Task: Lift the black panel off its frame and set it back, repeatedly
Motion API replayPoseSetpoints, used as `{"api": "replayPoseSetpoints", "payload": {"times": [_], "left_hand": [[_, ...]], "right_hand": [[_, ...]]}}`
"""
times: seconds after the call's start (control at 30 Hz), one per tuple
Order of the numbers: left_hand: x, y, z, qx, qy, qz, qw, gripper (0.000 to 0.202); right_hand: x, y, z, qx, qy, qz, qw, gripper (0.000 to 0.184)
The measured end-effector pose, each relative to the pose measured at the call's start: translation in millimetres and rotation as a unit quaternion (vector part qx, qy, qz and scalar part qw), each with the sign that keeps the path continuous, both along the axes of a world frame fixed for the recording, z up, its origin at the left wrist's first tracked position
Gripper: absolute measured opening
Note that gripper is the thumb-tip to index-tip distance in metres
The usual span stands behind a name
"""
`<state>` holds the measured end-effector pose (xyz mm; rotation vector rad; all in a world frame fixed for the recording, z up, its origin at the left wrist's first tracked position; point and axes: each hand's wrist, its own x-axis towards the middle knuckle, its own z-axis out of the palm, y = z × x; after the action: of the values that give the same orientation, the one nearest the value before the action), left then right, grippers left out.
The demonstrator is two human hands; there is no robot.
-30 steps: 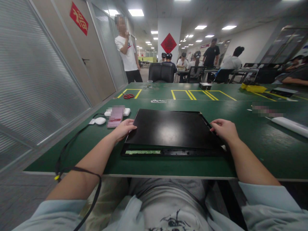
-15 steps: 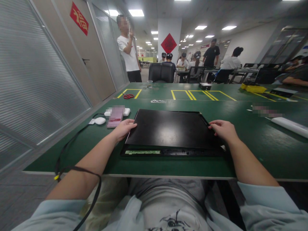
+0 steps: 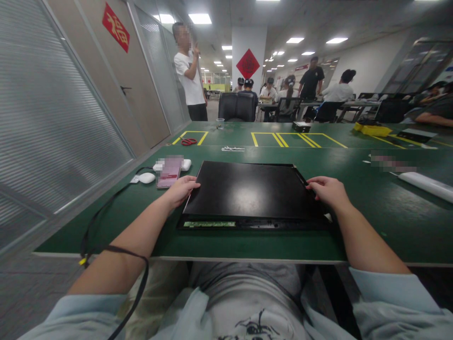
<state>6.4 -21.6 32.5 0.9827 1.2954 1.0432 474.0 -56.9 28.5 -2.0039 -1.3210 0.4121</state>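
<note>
A dark, glossy display panel sits tilted and askew over a black frame. A green circuit board strip shows along the frame's near side. The panel's left edge is pinched by my left hand, thumb on top. At the opposite side, my right hand has its fingers closed at the right edge, where panel and frame lie close together; its fingertips are partly hidden. From this view I cannot tell whether the right fingers grip the panel alone or the frame too.
Left of the panel lie a phone and a white oval device on a black cable. Red scissors, small white pieces and a clear cup are farther back. A white roll lies at right. Several people are beyond the table.
The panel has shifted very slightly left, along with my left hand. My right hand keeps nearly the same place.
</note>
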Motion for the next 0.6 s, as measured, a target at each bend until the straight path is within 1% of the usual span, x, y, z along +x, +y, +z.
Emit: {"api": "replayPoseSetpoints", "payload": {"times": [0.17, 0.43, 0.6], "left_hand": [[0, 0, -0.6, 0.006, -0.006, 0.003, 1.0, 0.036], [-5, 6, -10.8, 0.018, -0.019, -0.004, 1.0, 0.039], [-3, 5, -9.3, 0.016, -0.037, -0.009, 0.999, 0.049]], "right_hand": [[0, 0, 0.4, -0.003, -0.005, 0.003, 1.0, 0.025], [1, 1, -1.0, -0.014, -0.007, 0.006, 1.0, 0.025], [4, 3, -3.7, -0.013, 0.006, 0.009, 1.0, 0.028]]}}
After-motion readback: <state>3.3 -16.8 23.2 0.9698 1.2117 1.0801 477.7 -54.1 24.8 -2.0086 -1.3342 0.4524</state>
